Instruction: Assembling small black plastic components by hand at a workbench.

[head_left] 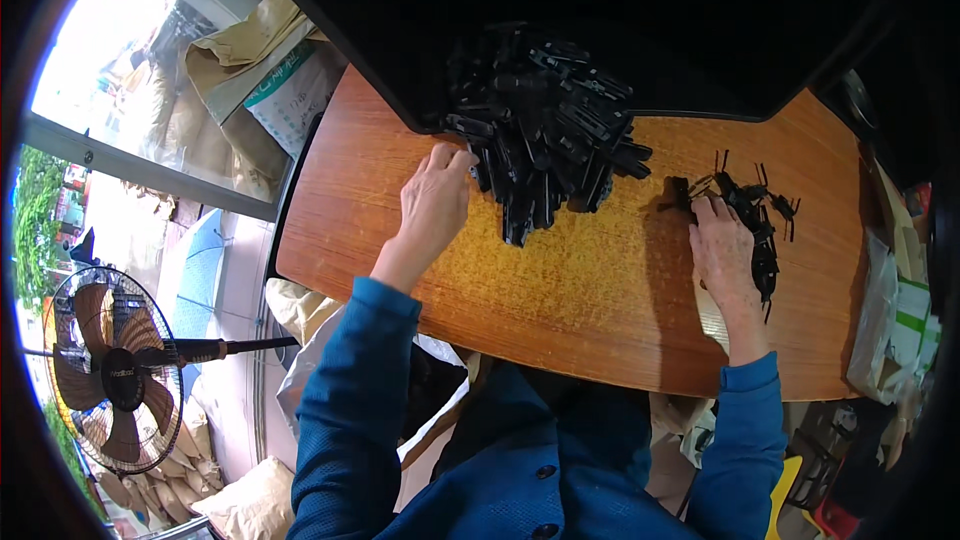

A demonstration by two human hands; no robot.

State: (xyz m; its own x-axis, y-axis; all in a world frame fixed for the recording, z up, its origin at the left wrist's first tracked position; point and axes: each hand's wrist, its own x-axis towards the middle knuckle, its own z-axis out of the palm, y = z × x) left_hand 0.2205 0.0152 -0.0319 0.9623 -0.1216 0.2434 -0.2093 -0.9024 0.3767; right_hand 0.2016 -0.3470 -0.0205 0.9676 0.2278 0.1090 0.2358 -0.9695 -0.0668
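A heap of long black plastic parts (545, 145) spills from a large black tray (700, 105) onto the wooden table (560, 290). At the heap's left edge my left hand (436, 196) is closed, its fingertips against a black plastic part. Over to the right lies a smaller group of black parts with thin prongs (762, 255). My right hand (722, 248) rests at the left side of that group, fingers bent down among the parts. Its fingertips are partly hidden, so what they grip, if anything, does not show clearly.
A standing fan (122, 380) is at the left, beyond the table. An open paper sack (245, 90) stands by the table's far left corner. Clear plastic wrapping and cartons (905, 310) sit at the right edge. A stuffed pale sack (255, 500) lies lower left.
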